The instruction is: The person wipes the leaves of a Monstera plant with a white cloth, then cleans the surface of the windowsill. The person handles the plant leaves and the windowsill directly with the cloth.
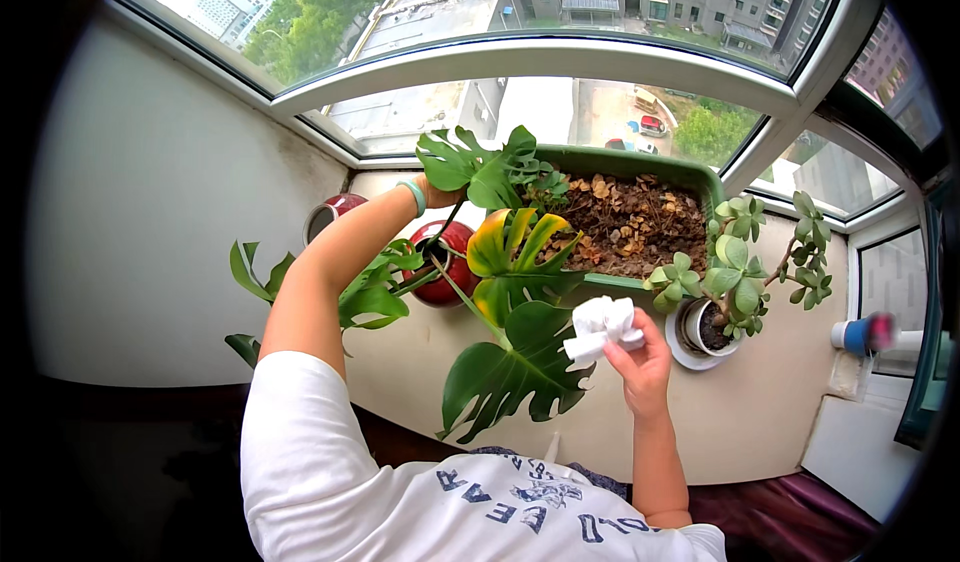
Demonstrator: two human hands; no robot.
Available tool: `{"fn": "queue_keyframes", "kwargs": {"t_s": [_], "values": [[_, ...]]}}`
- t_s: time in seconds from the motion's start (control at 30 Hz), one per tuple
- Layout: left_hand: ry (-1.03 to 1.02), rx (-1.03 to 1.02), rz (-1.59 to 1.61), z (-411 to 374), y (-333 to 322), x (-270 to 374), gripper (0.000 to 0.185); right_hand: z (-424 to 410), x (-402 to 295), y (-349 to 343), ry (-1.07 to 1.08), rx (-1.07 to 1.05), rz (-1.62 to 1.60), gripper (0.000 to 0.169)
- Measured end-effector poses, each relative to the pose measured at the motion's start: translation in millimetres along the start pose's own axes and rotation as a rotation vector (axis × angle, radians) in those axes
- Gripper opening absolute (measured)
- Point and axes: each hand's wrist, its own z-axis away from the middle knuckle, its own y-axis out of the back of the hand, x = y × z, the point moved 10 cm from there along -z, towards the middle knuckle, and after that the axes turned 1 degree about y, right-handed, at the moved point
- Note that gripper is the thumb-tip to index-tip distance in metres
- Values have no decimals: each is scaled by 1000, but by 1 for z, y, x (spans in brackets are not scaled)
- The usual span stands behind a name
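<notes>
My left hand (439, 193) reaches to the upper monstera leaf (480, 172), touching its underside near the stalk. The leaf hides the fingers, so their grip cannot be made out. A crumpled white tissue (604, 325) is pinched between the thumb and fingers of my right hand (641, 363). Just left of the tissue spreads a large, dark green, split monstera leaf (514, 367). Above that one, a yellowing monstera leaf (517, 258) overlaps the planter's edge. The stalks rise from a round, glossy red pot (442, 288), partly covered by foliage.
A long green planter (637, 158) with soil and dry leaves stands along the window. To its right is a jade plant (735, 273) in a white pot (694, 325) on a saucer. Another red pot (341, 205) sits by the left wall. All rest on a pale ledge (750, 419).
</notes>
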Motion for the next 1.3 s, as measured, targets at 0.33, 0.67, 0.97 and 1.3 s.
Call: {"fn": "queue_keyframes", "kwargs": {"t_s": [0.33,0.67,0.97,1.3], "values": [[-163,213,50,22,-16,18,32,-189,-26,-65,504,18,703,27],[-358,209,-1239,43,6,44,27,-222,77,-164,805,-571,1069,29],[-677,114,-1727,45,-66,45,38,-258,75,-99,768,-178,1099,33],[-714,529,-2582,47,-117,46,30,-220,59,-181,705,-407,891,32]]}}
